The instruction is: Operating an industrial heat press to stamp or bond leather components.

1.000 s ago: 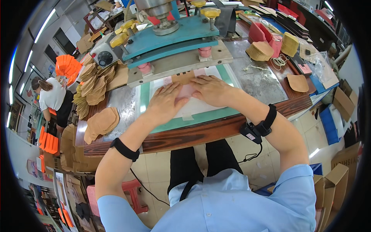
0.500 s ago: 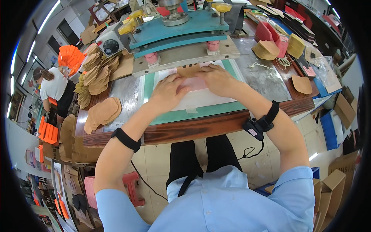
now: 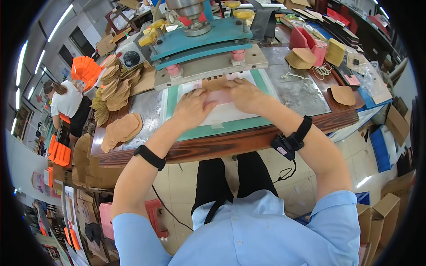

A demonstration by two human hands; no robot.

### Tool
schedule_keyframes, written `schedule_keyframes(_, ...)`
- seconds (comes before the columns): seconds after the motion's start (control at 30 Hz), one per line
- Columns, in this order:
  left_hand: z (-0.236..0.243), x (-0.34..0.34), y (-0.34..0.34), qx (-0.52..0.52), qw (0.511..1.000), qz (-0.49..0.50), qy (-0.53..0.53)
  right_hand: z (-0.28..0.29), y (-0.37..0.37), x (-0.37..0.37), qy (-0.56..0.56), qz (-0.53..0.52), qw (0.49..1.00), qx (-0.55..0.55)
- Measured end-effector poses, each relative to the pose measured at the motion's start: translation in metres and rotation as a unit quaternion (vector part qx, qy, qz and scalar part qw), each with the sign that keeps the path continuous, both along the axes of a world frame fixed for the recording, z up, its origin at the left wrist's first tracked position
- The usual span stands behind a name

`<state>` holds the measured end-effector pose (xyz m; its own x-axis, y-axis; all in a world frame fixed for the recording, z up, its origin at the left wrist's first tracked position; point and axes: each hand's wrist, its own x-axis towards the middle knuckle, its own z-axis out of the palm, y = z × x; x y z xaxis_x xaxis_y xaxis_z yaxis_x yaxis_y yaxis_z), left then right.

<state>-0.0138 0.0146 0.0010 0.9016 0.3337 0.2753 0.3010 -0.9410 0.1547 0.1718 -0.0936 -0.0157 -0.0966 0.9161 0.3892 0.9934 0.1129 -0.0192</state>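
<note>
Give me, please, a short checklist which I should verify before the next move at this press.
1. Left grip in front of the steel plate: ok.
2. Right grip also in front of it: ok.
3. Brown piece lying between both grips: ok.
4. Brown piece aligned exactly with the plate: cannot tell.
5. Tape present at the white sheet's near edge: ok.
6. Dial setting: cannot tell, too small to read.

Tan cutouts overlap at the tabletop's front-left corner; left hand and right hand flank a flat brown piece.
</note>
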Motion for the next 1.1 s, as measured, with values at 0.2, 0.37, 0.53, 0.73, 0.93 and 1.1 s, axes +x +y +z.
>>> schedule_keyframes(0.2,0.003,-0.025,-0.028,0.037,0.997,-0.015,-0.063,0.019,-0.026,-0.018,-0.013,0.049,0.998,0.045)
schedule_keyframes(0.37,0.006,-0.092,-0.134,-0.184,0.96,-0.189,-0.099,0.035,-0.145,-0.072,0.24,0.285,0.926,-0.053)
schedule_keyframes(0.53,-0.072,-0.136,-0.181,-0.44,0.835,-0.167,0.286,-0.054,-0.189,-0.07,0.311,0.226,0.782,-0.491)
schedule_keyframes(0.73,-0.18,-0.106,-0.099,-0.808,0.572,0.107,-0.093,-0.14,-0.127,-0.026,0.766,0.005,0.632,-0.118)
schedule_keyframes(0.93,-0.171,-0.07,-0.066,-0.826,0.232,-0.11,-0.501,-0.167,-0.091,-0.021,0.947,0.06,0.269,0.163)
schedule_keyframes(1.1,-0.123,-0.064,-0.1,-0.772,0.251,-0.1,-0.575,-0.128,-0.097,-0.066,0.949,0.153,0.161,0.223)
